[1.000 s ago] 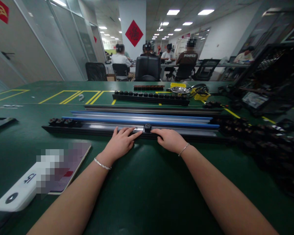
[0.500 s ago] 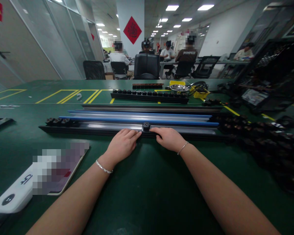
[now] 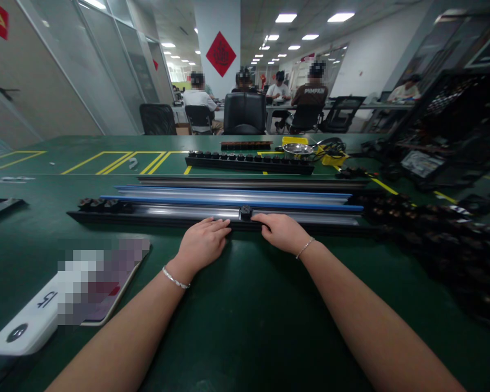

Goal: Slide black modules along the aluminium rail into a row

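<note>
A long black rail (image 3: 163, 219) lies across the green table (image 3: 245, 316) in front of me, with silver and blue-edged strips (image 3: 228, 197) behind it. A small black socket module (image 3: 245, 212) sits on the rail at its middle. My left hand (image 3: 202, 242) lies flat against the rail's near edge just left of the module, fingers stretched out and together. On the other side of the module is my right hand (image 3: 281, 231), its fingers curled onto the rail and the fingertips touching or nearly touching the module. Several black modules (image 3: 100, 204) sit at the rail's left end.
A heap of loose black modules (image 3: 441, 234) spreads at the right. A second rail filled with modules (image 3: 249, 162) lies farther back, by a metal bowl (image 3: 297, 148) and yellow box (image 3: 335, 159). A white device and tablet (image 3: 65, 294) lie near left. People sit at desks behind.
My left hand has drawn its fingers together and slid slightly back from the module. The right hand stays put by the module.
</note>
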Demonstrator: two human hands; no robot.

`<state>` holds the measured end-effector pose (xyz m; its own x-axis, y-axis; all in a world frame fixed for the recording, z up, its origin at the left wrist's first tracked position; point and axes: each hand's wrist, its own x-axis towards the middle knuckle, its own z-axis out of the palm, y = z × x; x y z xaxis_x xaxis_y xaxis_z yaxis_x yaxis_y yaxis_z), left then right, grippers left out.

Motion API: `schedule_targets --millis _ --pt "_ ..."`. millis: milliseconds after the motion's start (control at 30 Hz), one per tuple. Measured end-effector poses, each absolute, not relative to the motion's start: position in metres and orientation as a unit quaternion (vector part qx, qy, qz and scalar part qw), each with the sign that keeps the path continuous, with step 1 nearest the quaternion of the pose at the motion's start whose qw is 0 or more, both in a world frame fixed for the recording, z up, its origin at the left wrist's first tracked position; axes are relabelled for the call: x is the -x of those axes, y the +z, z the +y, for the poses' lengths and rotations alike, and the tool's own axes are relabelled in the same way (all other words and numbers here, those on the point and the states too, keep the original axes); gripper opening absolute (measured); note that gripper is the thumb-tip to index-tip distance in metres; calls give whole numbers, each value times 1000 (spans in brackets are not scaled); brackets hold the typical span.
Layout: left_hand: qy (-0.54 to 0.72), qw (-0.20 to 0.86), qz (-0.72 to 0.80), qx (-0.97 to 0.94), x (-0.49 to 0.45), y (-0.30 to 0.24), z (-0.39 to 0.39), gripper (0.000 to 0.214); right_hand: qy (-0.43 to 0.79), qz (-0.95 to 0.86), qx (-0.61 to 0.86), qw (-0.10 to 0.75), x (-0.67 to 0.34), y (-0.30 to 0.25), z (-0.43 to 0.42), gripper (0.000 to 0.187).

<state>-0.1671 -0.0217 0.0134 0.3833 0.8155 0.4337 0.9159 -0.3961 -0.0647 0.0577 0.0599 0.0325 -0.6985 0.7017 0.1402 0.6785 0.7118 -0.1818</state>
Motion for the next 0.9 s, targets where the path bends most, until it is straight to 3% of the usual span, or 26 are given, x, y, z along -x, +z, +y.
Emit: schedule_targets --millis 900 --pt "-168 101 -528 826 173 7 -16 57 31 -913 387 124 -59 27 61 34"
